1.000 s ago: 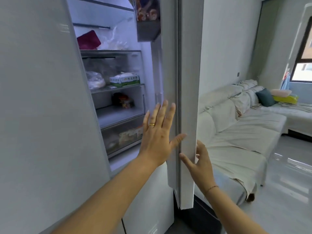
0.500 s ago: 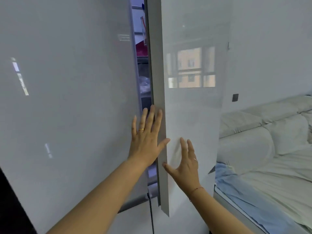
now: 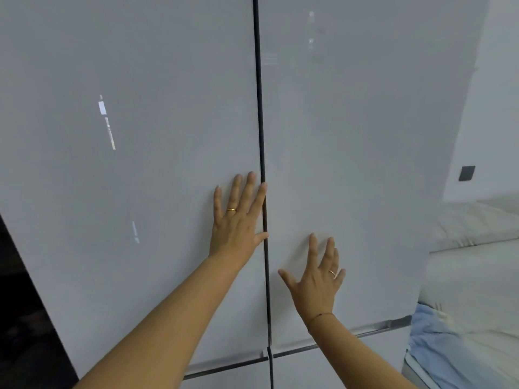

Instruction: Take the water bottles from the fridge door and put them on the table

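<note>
Left hand (image 3: 237,223): grip open, palm flat and fingers spread against the glossy pale-grey left fridge door (image 3: 134,164), at its inner edge, index fingertip and thumb reaching the dark centre seam (image 3: 259,108). Right hand (image 3: 318,279): grip likewise open, holding nothing, splayed flat on the glossy pale-grey right fridge door (image 3: 351,136), lower down and just beside the same seam. Judgement: flat palms near the meeting edges suit pressing the doors shut and seating the seal; no pull is possible from this posture. Both doors sit flush, seam narrow and even. Water bottles: none visible; whether any remain behind the doors cannot be told. Tabletop not in view. A cream cushioned sofa (image 3: 477,234) stands beyond the right door's outer edge
</note>
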